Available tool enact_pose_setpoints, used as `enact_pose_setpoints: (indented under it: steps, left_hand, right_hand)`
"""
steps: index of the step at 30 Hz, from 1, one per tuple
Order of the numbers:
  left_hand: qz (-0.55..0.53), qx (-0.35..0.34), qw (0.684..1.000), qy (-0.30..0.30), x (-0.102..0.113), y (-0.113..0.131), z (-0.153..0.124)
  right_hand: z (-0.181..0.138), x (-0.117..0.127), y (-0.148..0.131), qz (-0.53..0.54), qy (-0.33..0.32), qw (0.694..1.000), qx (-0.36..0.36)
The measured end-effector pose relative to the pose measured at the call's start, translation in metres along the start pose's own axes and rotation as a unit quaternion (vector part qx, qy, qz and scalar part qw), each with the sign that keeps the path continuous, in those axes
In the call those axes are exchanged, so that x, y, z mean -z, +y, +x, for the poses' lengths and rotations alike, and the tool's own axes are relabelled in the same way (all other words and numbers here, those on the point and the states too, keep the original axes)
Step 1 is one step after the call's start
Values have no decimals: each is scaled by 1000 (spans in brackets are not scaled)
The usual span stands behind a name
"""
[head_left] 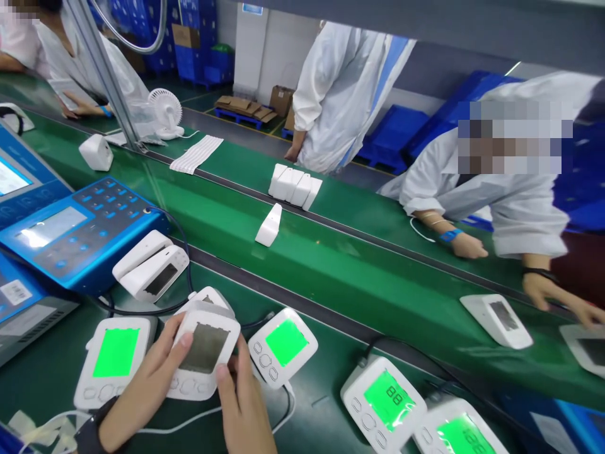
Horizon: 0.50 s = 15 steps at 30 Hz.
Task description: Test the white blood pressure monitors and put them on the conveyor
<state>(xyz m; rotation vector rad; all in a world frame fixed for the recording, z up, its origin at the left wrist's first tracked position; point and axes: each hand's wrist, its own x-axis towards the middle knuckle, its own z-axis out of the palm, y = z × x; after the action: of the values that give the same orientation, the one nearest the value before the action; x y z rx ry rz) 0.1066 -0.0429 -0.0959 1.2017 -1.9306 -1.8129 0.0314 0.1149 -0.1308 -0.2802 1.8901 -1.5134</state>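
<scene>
Between both hands I hold a white blood pressure monitor (204,347) with a dark grey screen. My left hand (158,372) grips its left side, thumb near the screen. On its right edge are the thumb and fingers of my right hand (241,394). A monitor with a lit green screen (116,353) lies left of my left hand. Right of my hands sits another green-lit monitor (282,348), with a cable at its back. Partly hidden behind the held one is a further white monitor (211,296). Two more white units (154,265) lie together beyond it.
A blue tester (75,230) with keys and a display stands at left. A green conveyor belt (350,277) crosses ahead, carrying monitors. Two green-lit monitors (384,403) with cables lie at front right. Co-workers in white coats stand opposite; one person's hand (558,296) reaches to a monitor.
</scene>
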Motion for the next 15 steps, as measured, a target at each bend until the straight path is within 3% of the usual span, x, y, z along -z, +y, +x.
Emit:
enact_pose_setpoints:
  steps: [4, 8, 12, 15]
  left_hand:
    - [98, -99, 988, -71, 9, 16, 15]
    - [256, -239, 935, -59, 20, 29, 68]
    - [336, -203, 914, -100, 20, 20, 110]
    - [334, -204, 912, -122, 22, 15, 113]
  right_hand:
    - [6, -10, -4, 133, -49, 990, 15]
    - [11, -13, 11, 207, -68, 975, 32]
    - [12, -12, 20, 206, -78, 975, 21]
    - [14, -14, 21, 223, -44, 973, 37]
